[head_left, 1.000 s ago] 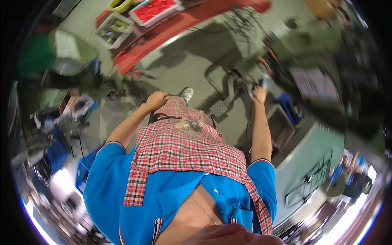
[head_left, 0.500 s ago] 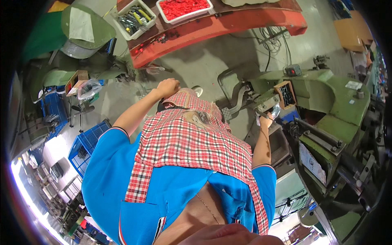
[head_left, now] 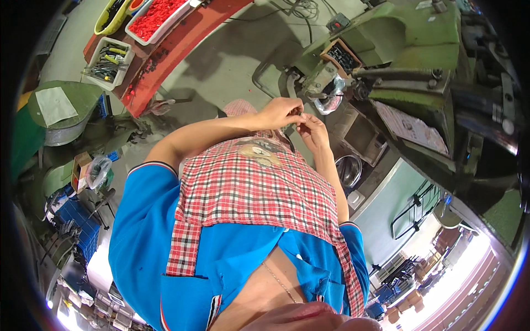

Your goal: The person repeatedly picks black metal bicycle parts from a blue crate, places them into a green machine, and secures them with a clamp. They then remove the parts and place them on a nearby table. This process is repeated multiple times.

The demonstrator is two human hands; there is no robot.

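Now, my left hand and right hand meet at the fingertips in front of my checked apron, fingers bent; whether they pinch something small, I cannot tell. Just past my right hand, a plastic bag sits at the edge of the green machine, near a box of dark parts; open floor runs from there to the red table's edge.
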